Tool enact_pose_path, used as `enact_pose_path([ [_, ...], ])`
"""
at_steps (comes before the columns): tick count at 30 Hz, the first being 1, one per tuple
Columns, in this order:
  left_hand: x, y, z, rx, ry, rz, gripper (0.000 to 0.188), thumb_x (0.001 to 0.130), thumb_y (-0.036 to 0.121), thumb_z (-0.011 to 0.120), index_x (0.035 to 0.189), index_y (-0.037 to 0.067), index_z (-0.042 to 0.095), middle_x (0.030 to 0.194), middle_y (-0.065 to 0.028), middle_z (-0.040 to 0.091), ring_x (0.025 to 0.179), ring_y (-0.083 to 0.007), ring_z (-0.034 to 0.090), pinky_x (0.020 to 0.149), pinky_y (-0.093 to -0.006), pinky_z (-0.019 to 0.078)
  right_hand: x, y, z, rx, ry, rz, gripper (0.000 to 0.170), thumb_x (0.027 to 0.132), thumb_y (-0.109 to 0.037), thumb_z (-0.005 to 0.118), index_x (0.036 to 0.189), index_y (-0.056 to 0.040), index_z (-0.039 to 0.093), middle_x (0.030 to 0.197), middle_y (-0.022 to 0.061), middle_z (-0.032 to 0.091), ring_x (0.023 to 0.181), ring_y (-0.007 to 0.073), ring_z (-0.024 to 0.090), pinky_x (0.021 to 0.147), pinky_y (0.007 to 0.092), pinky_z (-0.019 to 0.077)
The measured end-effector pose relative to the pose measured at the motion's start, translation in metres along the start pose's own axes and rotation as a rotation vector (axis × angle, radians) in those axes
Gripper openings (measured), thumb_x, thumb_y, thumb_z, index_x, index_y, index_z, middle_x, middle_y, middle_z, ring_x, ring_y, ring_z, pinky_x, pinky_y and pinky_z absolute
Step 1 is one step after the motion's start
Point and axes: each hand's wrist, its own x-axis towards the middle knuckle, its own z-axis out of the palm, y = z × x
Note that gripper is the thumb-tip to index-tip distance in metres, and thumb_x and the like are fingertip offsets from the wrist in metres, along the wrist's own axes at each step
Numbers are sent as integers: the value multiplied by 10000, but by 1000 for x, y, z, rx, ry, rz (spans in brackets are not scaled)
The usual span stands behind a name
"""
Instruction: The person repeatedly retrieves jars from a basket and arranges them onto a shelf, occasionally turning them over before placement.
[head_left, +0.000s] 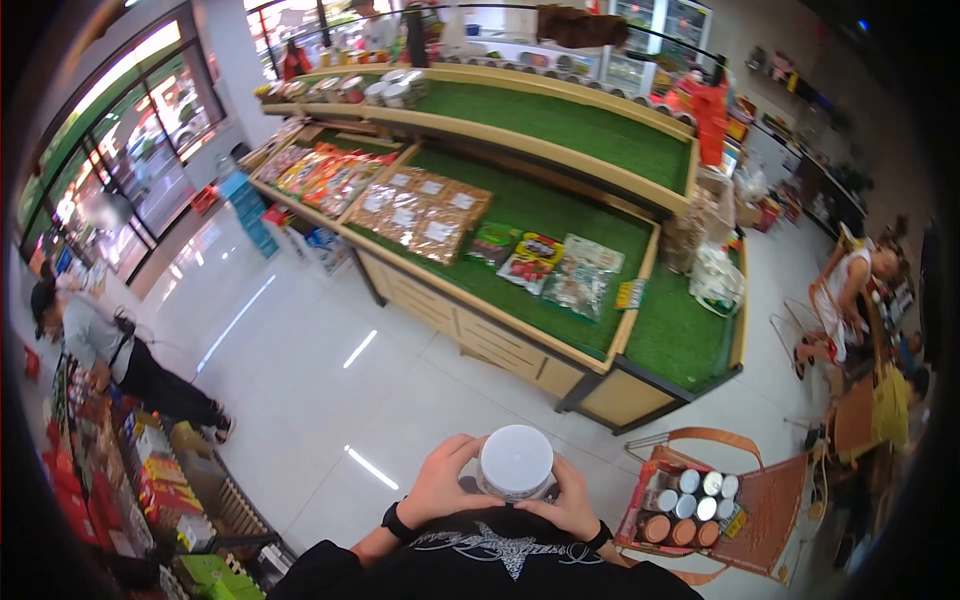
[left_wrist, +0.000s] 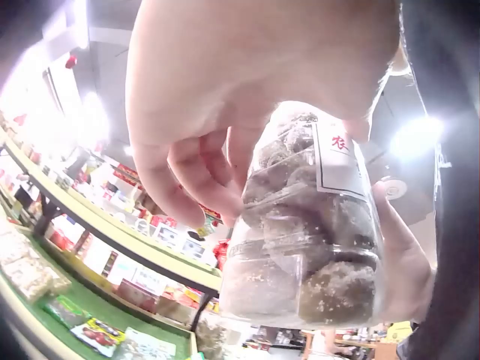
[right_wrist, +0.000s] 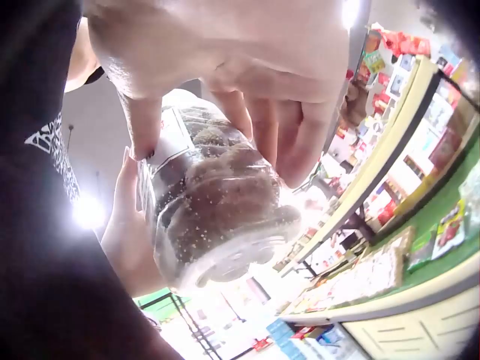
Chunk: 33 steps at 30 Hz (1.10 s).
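Observation:
Both hands hold a clear plastic jar (left_wrist: 304, 225) close in front of the chest. Its white lid (head_left: 516, 458) faces up in the head view. My left hand (head_left: 438, 482) grips one side and my right hand (head_left: 573, 500) the other, with fingers curled round it. Dark lumps dusted with white grains fill the jar (right_wrist: 217, 191). A white label (left_wrist: 339, 159) with red and black print is stuck to its side, near the thumb. In the right wrist view the ridged base of the jar shows.
Ahead stands a tiered display stand (head_left: 560, 270) lined with green turf, bearing bagged snacks (head_left: 415, 212) and jars (head_left: 398, 92). To the right, a red crate (head_left: 640, 515) of lidded jars sits on a woven chair (head_left: 780, 520). A person (head_left: 100, 340) stands at the left shelves; another (head_left: 850, 290) sits far right.

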Motion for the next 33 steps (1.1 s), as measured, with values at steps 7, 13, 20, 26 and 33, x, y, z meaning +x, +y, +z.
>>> enact_pose_path([
  [7, -51, -21, -59, 101, 175, -170, 776, 620, 416, 847, 1210, 1, 561, 1003, -153, 585, 924, -322, 593, 807, -377, 479, 70, -11, 54, 175, -293, -44, 881, 669, -333, 840, 1360, 39, 438, 1143, 224, 628, 1048, 320, 637, 906, 365, 479],
  [13, -62, -42, -84, 53, 343, -247, 793, 604, 356, 871, 1234, 2, 542, 1031, -143, 597, 963, -300, 594, 855, -371, 473, 135, -33, 79, 162, -442, -173, 851, 673, -297, 842, 1364, 15, 456, 1123, 218, 634, 977, 304, 650, 861, 361, 502],
  [20, -20, -78, -120, -55, 573, -312, 843, 592, 328, 882, 1282, 17, 512, 1071, -135, 610, 995, -278, 591, 902, -379, 461, 222, -15, 105, 207, -539, -248, 851, 711, -275, 818, 1398, 10, 403, 1168, 231, 608, 1009, 311, 636, 888, 363, 495],
  [26, 46, -117, -171, 58, 571, -306, 778, 638, 274, 856, 1285, 14, 512, 1089, -141, 617, 989, -265, 595, 898, -381, 463, 320, 3, 115, 152, -555, -283, 863, 722, -286, 807, 1416, -6, 378, 1156, 236, 607, 1018, 320, 634, 877, 365, 501],
  [33, 105, -158, -209, 27, 569, -260, 720, 677, 239, 828, 1290, 12, 527, 1073, -150, 631, 1006, -276, 596, 906, -383, 454, 411, 19, 117, 96, -586, -310, 890, 705, -322, 817, 1420, -20, 381, 1156, 230, 614, 990, 324, 643, 853, 372, 514],
])
